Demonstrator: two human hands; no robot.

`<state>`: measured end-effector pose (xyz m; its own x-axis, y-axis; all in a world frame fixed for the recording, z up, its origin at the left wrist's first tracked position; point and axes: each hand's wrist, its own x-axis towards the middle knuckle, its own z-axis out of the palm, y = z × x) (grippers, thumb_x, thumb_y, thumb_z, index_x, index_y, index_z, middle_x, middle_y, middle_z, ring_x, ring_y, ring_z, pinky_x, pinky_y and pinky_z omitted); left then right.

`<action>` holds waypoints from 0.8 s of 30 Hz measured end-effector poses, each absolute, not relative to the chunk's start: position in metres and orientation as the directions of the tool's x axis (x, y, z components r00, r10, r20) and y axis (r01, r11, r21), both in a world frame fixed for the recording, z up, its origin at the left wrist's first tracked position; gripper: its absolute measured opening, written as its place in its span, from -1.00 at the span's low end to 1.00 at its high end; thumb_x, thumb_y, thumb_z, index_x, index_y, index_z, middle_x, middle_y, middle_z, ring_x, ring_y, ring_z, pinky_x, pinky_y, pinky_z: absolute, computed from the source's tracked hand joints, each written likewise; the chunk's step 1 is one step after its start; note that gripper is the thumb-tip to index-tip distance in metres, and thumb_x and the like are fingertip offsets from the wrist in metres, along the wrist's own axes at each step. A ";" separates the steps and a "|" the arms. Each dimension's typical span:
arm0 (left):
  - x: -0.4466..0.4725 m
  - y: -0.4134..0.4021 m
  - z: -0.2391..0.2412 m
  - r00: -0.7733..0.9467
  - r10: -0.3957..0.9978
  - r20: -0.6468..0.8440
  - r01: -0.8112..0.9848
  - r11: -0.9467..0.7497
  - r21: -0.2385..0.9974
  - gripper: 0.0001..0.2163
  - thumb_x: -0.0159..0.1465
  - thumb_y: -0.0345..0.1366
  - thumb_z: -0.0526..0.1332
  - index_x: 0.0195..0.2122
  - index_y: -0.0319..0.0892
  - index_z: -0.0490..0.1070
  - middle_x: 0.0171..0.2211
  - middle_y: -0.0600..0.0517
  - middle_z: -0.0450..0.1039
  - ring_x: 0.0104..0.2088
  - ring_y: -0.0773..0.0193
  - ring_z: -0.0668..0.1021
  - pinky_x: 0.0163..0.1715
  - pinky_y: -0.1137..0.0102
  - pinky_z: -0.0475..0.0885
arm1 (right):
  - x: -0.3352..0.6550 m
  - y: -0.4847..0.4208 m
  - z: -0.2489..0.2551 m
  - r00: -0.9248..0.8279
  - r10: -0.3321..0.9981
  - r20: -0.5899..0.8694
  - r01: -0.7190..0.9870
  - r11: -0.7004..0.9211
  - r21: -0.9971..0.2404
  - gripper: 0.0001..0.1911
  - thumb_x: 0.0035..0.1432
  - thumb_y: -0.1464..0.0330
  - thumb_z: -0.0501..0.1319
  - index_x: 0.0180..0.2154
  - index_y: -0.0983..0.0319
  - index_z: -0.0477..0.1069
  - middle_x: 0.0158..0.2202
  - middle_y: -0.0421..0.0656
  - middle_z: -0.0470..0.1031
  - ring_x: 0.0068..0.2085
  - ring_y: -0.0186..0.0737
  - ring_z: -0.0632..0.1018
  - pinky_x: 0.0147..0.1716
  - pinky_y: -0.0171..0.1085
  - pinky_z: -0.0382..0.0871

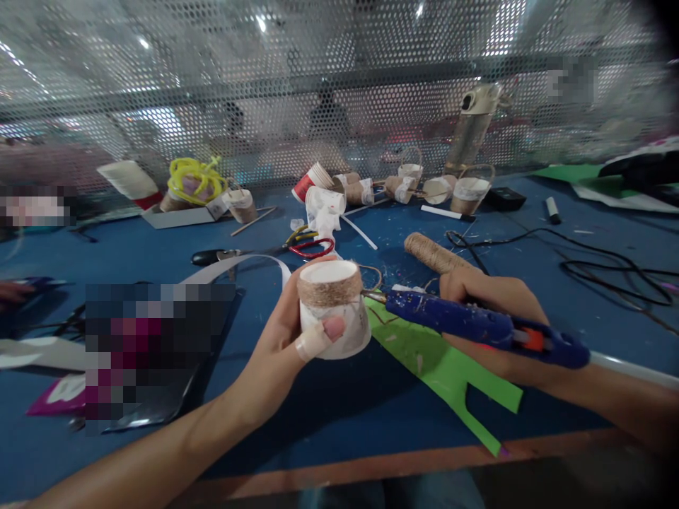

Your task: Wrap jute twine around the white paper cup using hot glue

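Note:
My left hand point(297, 332) is wrapped round a white paper cup point(339, 339), held mouth up above the table, with a bandage on the thumb. Brown twine point(329, 290) winds round the cup's upper band. In my right hand point(488, 304) is a blue hot glue gun point(450, 314), its metal nozzle close against the twine at the cup's right side; whether it touches I cannot tell. A thin strand of twine loops behind the cup toward a roll of twine point(432, 253) beyond my right hand. Below the gun lies a cut piece of green paper point(440, 367).
Scissors with red handles point(312, 247), a black-handled tool point(212, 256) and several twine-wrapped cups point(469, 194) lie further back. A bottle point(472, 127) stands before the perforated metal screen point(361, 92). Black cable point(583, 265) coils at right. Another person's hand point(15, 293) is at far left.

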<state>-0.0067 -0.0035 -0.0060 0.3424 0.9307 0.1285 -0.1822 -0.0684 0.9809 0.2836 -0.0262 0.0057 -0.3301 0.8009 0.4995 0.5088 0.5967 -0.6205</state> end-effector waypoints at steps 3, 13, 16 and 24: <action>-0.006 -0.003 -0.006 0.360 0.926 0.115 -0.184 -0.051 0.982 -0.55 0.37 -0.18 0.43 0.28 0.13 0.51 0.22 0.07 0.61 0.24 0.00 0.56 0.21 0.26 0.47 | 0.280 -0.029 0.005 -0.327 0.799 0.505 0.501 0.600 -0.624 -0.66 0.15 0.45 0.36 -0.40 0.10 0.18 -0.53 -0.37 0.30 -0.52 -0.35 0.33 -0.49 -0.26 0.17; -0.005 -0.003 -0.004 0.350 0.932 0.095 -0.190 -0.028 0.981 -0.58 0.34 -0.13 0.45 0.22 0.13 0.54 0.19 0.08 0.63 0.25 -0.04 0.55 0.23 0.23 0.45 | 0.281 -0.030 0.005 -0.292 0.814 0.502 0.517 0.576 -0.633 -0.66 0.11 0.47 0.37 -0.40 0.09 0.20 -0.52 -0.35 0.32 -0.49 -0.32 0.35 -0.49 -0.25 0.19; -0.003 -0.003 0.000 0.327 0.942 0.073 -0.186 -0.011 0.983 -0.51 0.28 -0.08 0.48 0.24 0.10 0.55 0.17 0.04 0.64 0.26 -0.11 0.55 0.22 0.19 0.47 | 0.282 -0.027 0.006 -0.280 0.821 0.497 0.516 0.565 -0.643 -0.64 0.13 0.42 0.40 -0.42 0.09 0.20 -0.52 -0.31 0.34 -0.47 -0.26 0.39 -0.48 -0.23 0.23; 0.004 -0.005 0.005 0.307 0.951 0.025 -0.229 0.048 0.972 -0.47 0.20 -0.05 0.53 0.19 0.06 0.57 0.11 0.01 0.67 0.14 -0.10 0.63 0.11 0.18 0.55 | 0.280 -0.026 0.003 -0.193 0.857 0.478 0.576 0.493 -0.652 -0.65 0.19 0.34 0.38 -0.44 0.09 0.20 -0.54 -0.31 0.34 -0.50 -0.27 0.35 -0.52 -0.23 0.17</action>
